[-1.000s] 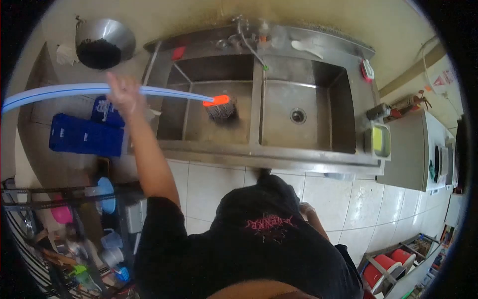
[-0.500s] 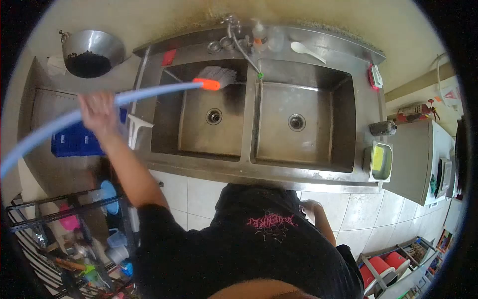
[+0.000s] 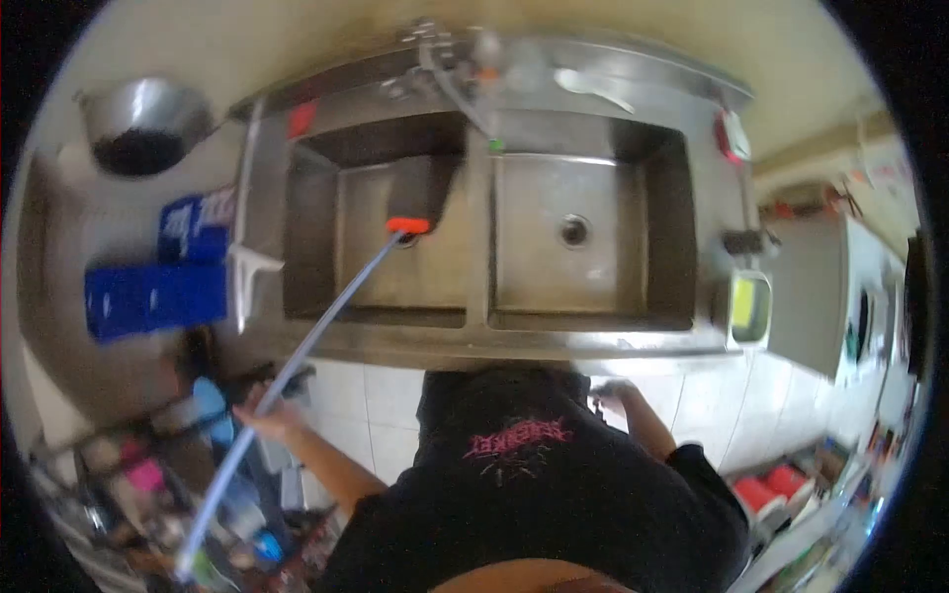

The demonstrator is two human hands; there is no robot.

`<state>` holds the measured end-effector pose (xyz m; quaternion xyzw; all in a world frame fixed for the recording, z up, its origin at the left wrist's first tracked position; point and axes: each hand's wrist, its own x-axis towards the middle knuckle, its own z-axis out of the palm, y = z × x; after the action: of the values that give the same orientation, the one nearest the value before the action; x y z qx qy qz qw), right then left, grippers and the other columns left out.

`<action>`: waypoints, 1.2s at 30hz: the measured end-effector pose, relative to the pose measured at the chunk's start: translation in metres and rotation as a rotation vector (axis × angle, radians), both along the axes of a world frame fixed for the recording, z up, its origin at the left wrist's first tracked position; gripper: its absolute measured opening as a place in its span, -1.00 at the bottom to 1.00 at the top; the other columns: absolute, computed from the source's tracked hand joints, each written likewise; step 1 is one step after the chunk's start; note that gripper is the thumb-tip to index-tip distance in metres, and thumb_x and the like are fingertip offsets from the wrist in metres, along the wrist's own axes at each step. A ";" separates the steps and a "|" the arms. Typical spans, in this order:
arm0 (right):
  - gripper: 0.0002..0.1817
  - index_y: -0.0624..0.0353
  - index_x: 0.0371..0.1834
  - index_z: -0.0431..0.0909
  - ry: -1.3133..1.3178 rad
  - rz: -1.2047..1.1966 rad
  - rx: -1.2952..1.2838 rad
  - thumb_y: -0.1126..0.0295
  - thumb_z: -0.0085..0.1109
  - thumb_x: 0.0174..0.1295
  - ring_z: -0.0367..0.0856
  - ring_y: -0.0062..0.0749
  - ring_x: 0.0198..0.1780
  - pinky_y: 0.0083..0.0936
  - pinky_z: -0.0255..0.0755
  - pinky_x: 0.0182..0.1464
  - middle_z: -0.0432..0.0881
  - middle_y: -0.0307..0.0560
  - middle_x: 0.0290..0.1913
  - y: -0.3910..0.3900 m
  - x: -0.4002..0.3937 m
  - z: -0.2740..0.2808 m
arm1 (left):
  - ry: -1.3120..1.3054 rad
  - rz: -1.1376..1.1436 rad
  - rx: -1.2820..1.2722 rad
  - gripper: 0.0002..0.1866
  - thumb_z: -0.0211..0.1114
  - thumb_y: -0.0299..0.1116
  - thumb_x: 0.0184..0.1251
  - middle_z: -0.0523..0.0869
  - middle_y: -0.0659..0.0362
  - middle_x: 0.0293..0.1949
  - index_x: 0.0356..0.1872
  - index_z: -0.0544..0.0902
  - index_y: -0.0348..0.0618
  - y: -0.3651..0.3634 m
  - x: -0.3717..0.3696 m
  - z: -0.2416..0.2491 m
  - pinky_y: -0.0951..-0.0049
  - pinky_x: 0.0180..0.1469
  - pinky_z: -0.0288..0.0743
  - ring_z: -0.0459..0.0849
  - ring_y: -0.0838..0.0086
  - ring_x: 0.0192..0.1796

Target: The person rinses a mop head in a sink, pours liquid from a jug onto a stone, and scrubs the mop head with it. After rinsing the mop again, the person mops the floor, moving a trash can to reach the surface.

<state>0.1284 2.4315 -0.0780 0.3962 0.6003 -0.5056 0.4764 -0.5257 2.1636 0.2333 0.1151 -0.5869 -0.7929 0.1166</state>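
Observation:
My left hand (image 3: 269, 413) is closed around the long pale-blue handle of a broom (image 3: 331, 311), low at the left beside a crowded rack. The handle slants from the lower left up over the left basin (image 3: 371, 287). Its orange head (image 3: 408, 225) is above that basin and overlaps the drain, with a dark patch just beyond it. My right hand (image 3: 615, 395) hangs low at my right hip, apart from the counter; its fingers are blurred and partly hidden.
The steel double sink has a right basin (image 3: 563, 287), a faucet (image 3: 427, 49) and a white ladle (image 3: 593, 89) behind. Blue crates (image 3: 158, 296) and a wok (image 3: 148, 124) lie left. A white squeegee (image 3: 247, 282) rests on the left edge. A metal container (image 3: 748, 308) stands right.
My left hand has come down and toward me with the broom. The orange head has dropped lower over the left basin, and the handle now slants more steeply. My right hand stays by my hip.

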 end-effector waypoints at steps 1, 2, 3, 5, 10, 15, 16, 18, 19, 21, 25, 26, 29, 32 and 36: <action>-0.46 0.03 0.07 0.70 0.036 -0.148 -0.046 -0.18 0.08 0.39 0.63 -0.21 0.11 -0.20 0.43 0.26 0.69 0.00 0.13 -0.006 0.013 -0.032 | -0.017 -0.082 0.118 -0.55 0.13 0.09 0.49 0.69 0.05 -0.25 -0.25 0.55 -0.17 -0.033 -0.016 -0.030 -0.06 0.26 0.43 0.64 0.16 -0.04; -0.48 0.09 -0.06 0.71 -0.030 -0.091 0.047 -0.16 0.09 0.39 0.63 -0.22 0.04 -0.20 0.44 0.22 0.71 0.06 0.03 0.021 -0.038 0.062 | -0.091 -0.012 0.111 -0.55 0.17 0.11 0.45 0.65 0.05 -0.15 -0.15 0.54 -0.15 -0.018 -0.006 -0.028 -0.13 0.34 0.35 0.60 0.13 0.07; -0.51 0.08 -0.08 0.71 -0.030 -0.090 0.089 -0.13 0.10 0.38 0.64 -0.22 0.05 -0.22 0.46 0.19 0.72 0.07 -0.03 0.022 -0.043 0.060 | -0.038 -0.135 -0.029 -0.68 0.18 0.01 0.47 0.71 0.24 -0.19 -0.21 0.65 -0.03 -0.046 -0.013 -0.072 0.00 0.48 0.21 0.66 0.24 -0.03; -0.66 0.06 0.06 0.63 -0.001 0.033 0.080 0.10 0.04 0.45 0.63 -0.15 0.17 -0.22 0.50 0.18 0.67 0.02 0.12 0.030 -0.055 0.084 | -0.159 -0.058 -0.259 -0.25 0.29 -0.01 0.40 0.56 0.04 0.28 0.50 0.23 -0.06 -0.026 0.012 -0.086 0.02 0.57 0.07 0.51 0.17 0.35; -0.64 -0.02 0.07 0.71 0.034 -0.179 0.183 0.14 -0.01 0.41 0.69 -0.12 0.05 -0.18 0.50 0.10 0.72 0.04 0.08 0.009 -0.053 0.089 | -0.332 -0.367 -0.231 -0.08 0.10 0.33 0.41 0.25 -0.08 0.44 0.60 0.00 0.06 0.004 0.046 -0.113 -0.06 0.40 0.31 0.32 0.03 0.42; -0.62 0.01 0.11 0.68 -0.075 -0.270 -0.106 0.06 0.10 0.40 0.69 -0.21 0.06 -0.15 0.54 0.10 0.75 -0.04 0.01 0.013 -0.062 0.147 | -0.403 -0.473 -0.367 -0.09 0.05 0.32 0.45 0.18 -0.09 0.48 0.59 0.02 -0.02 0.005 0.046 -0.142 -0.07 0.45 0.26 0.27 0.02 0.48; -0.62 0.01 0.11 0.68 -0.075 -0.279 -0.105 0.06 0.10 0.40 0.69 -0.21 0.06 -0.15 0.54 0.10 0.75 -0.04 0.01 0.018 -0.059 0.151 | -0.402 -0.483 -0.368 -0.09 0.05 0.32 0.45 0.18 -0.09 0.48 0.59 0.02 -0.02 0.006 0.051 -0.147 -0.07 0.45 0.26 0.27 0.02 0.48; -0.53 0.09 0.11 0.68 -0.115 -0.466 -0.235 -0.03 0.11 0.40 0.69 -0.17 0.04 -0.11 0.53 0.12 0.75 0.01 0.00 0.030 -0.058 0.168 | -0.570 -0.438 -0.361 -0.12 0.07 0.29 0.45 0.23 -0.08 0.45 0.58 0.04 -0.02 0.003 0.060 -0.158 -0.08 0.45 0.26 0.27 0.04 0.48; -0.47 0.13 0.09 0.68 -0.014 -0.484 -0.193 -0.10 0.09 0.41 0.70 -0.21 -0.02 -0.11 0.54 0.08 0.76 -0.01 -0.01 0.042 -0.054 0.190 | -0.537 -0.519 -0.397 -0.23 0.08 0.22 0.47 0.29 -0.05 0.42 0.55 0.15 0.05 -0.016 0.061 -0.182 -0.04 0.40 0.33 0.35 0.06 0.43; -0.51 0.20 0.08 0.67 -0.023 -0.510 -0.149 -0.02 0.04 0.46 0.73 -0.21 -0.09 -0.20 0.59 0.01 0.75 0.09 -0.03 0.075 -0.051 0.212 | -0.649 -0.640 -0.423 -0.27 0.08 0.20 0.48 0.33 -0.01 0.40 0.53 0.17 0.12 -0.034 0.062 -0.217 -0.01 0.41 0.32 0.39 0.12 0.39; -0.59 0.16 0.02 0.68 0.205 -0.083 0.392 0.06 0.03 0.48 0.73 -0.24 -0.12 -0.27 0.59 -0.05 0.76 0.07 -0.07 0.138 -0.040 0.244 | -0.897 -0.996 -0.435 -0.39 0.11 0.14 0.47 0.48 0.04 0.27 0.40 0.37 0.07 -0.057 0.111 -0.221 -0.03 0.13 0.48 0.55 0.17 0.20; -0.62 0.12 -0.03 0.70 0.394 0.354 0.713 0.07 0.05 0.46 0.73 -0.25 -0.15 -0.30 0.58 -0.06 0.76 0.04 -0.09 0.148 -0.028 0.228 | -0.885 -1.169 -0.388 -0.41 0.11 0.12 0.47 0.51 0.04 0.24 0.38 0.40 0.07 -0.067 0.122 -0.224 -0.03 0.09 0.47 0.56 0.18 0.17; -0.61 0.15 -0.07 0.67 0.149 -0.372 0.693 0.06 0.01 0.46 0.69 -0.22 -0.18 -0.34 0.50 -0.02 0.72 0.06 -0.21 0.165 -0.054 0.263 | -0.969 -1.192 -0.653 -0.45 0.15 0.10 0.47 0.60 0.08 0.15 0.35 0.45 0.09 -0.070 0.147 -0.226 0.05 0.07 0.45 0.57 0.21 0.13; -0.54 0.23 -0.06 0.60 0.183 -0.530 0.717 0.03 -0.09 0.49 0.64 -0.16 -0.13 -0.28 0.43 0.04 0.66 0.08 -0.22 0.162 -0.075 0.278 | -1.044 -1.117 -0.618 -0.41 0.20 0.11 0.44 0.61 0.08 0.13 0.37 0.43 0.08 -0.080 0.167 -0.222 0.04 0.08 0.44 0.57 0.21 0.08; -0.65 0.19 -0.07 0.61 0.467 -0.437 0.730 0.12 0.03 0.46 0.61 -0.19 -0.08 -0.35 0.43 0.08 0.66 0.02 -0.17 0.168 -0.050 0.208 | -1.323 -1.238 0.599 -0.77 0.07 0.01 0.53 0.55 0.38 -0.35 -0.13 0.61 0.21 -0.142 0.151 -0.305 0.32 -0.33 0.45 0.54 0.50 -0.34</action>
<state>0.0781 2.5992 0.1297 0.5301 0.7321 -0.4258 0.0415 -0.3748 2.0215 -0.0713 0.2342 -0.2632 -0.6055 -0.7136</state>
